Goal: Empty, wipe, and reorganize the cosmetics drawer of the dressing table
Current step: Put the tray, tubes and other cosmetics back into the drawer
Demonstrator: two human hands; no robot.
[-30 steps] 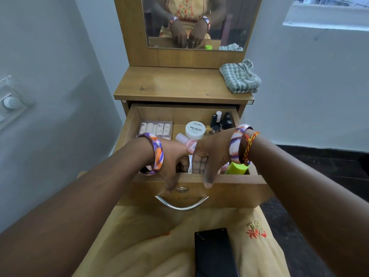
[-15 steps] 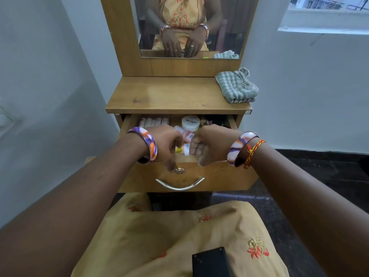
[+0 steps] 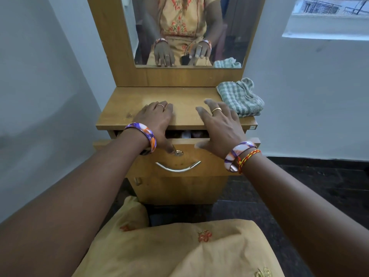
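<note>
Drawer (image 3: 199, 156) nearly closed; contents in gap indistinct.

No readable text, label, brand or number anywhere in the head view. The small white sticker (image 3: 253, 127) on the front edge of the dressing table (image 3: 185, 100) has a mark too small to read. Items in the drawer (image 3: 187, 152) gap are blurred, nothing legible.

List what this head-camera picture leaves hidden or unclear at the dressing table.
Head view:
- Drawer contents: only a dark slit shows under the tabletop; items inside are unidentifiable.
- Left hand: its fingertips are hidden; whether the thumb touches the lock is unclear.
- Right hand: motion-blurred fingertips.
- Checked cloth: bunched, underside hidden.
</note>
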